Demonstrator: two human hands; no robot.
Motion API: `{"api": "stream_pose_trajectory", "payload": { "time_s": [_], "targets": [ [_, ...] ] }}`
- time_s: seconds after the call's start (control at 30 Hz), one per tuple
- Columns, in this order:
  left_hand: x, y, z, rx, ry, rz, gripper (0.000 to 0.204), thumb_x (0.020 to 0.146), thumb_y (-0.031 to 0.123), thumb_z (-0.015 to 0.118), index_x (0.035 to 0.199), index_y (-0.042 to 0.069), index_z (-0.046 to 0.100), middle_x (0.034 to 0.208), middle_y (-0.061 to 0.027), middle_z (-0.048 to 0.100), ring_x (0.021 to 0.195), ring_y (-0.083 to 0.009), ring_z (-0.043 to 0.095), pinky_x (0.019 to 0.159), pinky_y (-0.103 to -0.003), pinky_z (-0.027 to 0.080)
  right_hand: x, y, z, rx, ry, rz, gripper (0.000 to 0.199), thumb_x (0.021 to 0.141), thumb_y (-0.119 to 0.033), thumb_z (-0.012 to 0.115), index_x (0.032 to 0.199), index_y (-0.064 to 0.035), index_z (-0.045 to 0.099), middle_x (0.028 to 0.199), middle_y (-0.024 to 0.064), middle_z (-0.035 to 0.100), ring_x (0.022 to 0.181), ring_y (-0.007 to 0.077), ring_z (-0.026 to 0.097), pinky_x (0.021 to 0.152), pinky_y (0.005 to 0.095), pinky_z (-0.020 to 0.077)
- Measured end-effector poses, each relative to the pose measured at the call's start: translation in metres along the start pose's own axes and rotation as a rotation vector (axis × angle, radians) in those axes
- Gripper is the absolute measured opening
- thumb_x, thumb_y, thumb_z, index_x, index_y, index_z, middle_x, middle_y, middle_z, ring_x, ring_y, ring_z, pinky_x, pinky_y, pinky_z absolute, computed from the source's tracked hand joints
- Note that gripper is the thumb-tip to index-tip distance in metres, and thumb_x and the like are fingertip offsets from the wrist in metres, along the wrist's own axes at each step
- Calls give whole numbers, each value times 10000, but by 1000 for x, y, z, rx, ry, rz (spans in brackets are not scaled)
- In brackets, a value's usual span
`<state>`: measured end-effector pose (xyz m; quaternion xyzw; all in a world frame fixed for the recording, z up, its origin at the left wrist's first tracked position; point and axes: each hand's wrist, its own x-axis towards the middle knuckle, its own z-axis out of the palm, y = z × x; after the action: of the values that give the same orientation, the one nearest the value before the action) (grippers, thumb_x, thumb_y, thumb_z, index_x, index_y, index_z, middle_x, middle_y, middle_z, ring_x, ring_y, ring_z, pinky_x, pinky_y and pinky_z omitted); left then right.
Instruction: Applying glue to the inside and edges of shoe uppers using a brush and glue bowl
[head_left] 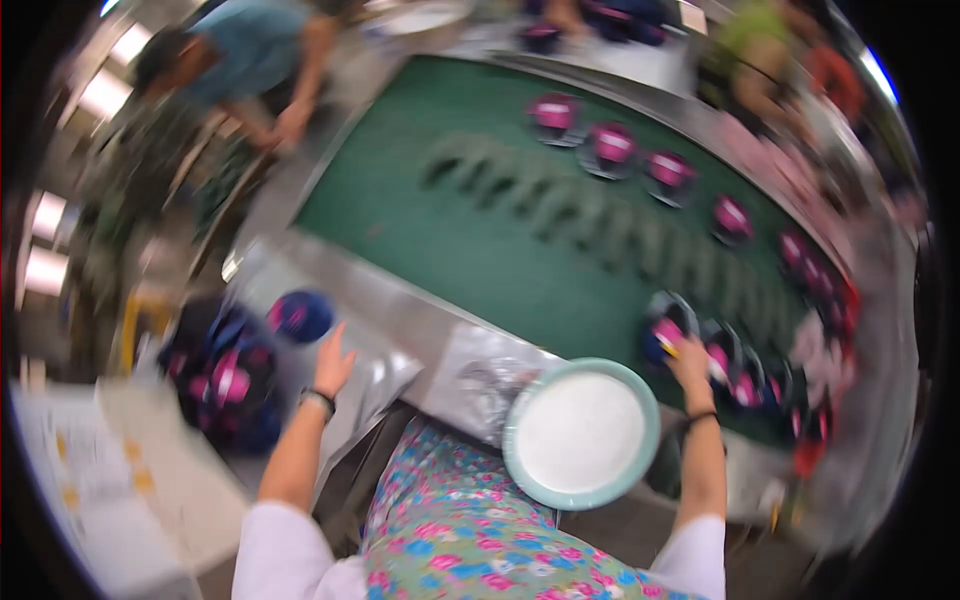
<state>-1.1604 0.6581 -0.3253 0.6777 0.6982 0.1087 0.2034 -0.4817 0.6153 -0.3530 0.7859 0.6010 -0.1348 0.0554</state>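
Nearest the camera, a floral-patterned garment (450, 540) in blue, pink and green is seen at the lower edge, with white sleeves at either side. Just above it a round white bowl with a pale green rim (581, 433) is set at the near edge of the bench (400, 310), beside a crumpled sheet of clear plastic (480, 375).

Much of the head view is smeared by motion, so fine detail is lost. The left hand (333, 362) is raised with the forearm stretched up and to the left, a dark band worn at the wrist; the fingers are spread apart and nothing is clamped in them. Just above the fingertips a dark blue and pink cap (299, 316) is seen; whether it is touched cannot be told. Further left a heap of similar caps (225, 385) is piled, its shapes hard to separate.

The right hand (690, 362) is stretched forward onto the green conveyor belt (500, 220), a dark band also worn at its wrist. Its fingers are laid on a blue and pink cap (665, 335) at the near edge of the belt; whether the grip is closed on it cannot be made out. More caps (612, 145) are carried in a curving row along the far side of the belt, blurred to pink patches. Other people are partly cut off at the top, one in a blue shirt (245, 50) bent over at the upper left.
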Motion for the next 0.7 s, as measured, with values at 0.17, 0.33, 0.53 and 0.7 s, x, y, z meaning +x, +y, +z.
{"api": "stream_pose_trajectory", "payload": {
  "time_s": [0.17,0.33,0.53,0.7],
  "targets": [
    [-8,-110,-44,279,100,-422,683,758,147,711,1358,66,395,1253,-184,499,1209,-373,418,1018,-415,372,-40,-28,-35,-78,263,24,225,750,-153,707,951,-68,654,895,120,627,904,333,564,770,426,467],
    [67,-172,-49,242,361,-294,707,727,196,759,1331,63,415,1262,-156,485,1219,-361,404,1021,-417,369,-101,-126,-80,24,301,26,122,815,-162,652,835,-51,606,795,146,556,800,335,542,676,426,440],
    [106,-184,-21,549,354,-258,309,869,344,597,856,36,604,906,-153,591,946,-342,526,812,-444,433,-145,-292,-92,231,364,-105,28,763,-43,630,749,-61,614,714,108,573,702,298,553,603,403,429],
    [63,-61,-23,-977,-197,-402,361,957,323,480,846,17,635,779,-87,643,790,-211,610,697,-383,475,-163,-413,-101,451,242,-459,312,651,-72,702,955,-81,634,1032,56,616,957,254,580,773,364,515]
  ]
}}
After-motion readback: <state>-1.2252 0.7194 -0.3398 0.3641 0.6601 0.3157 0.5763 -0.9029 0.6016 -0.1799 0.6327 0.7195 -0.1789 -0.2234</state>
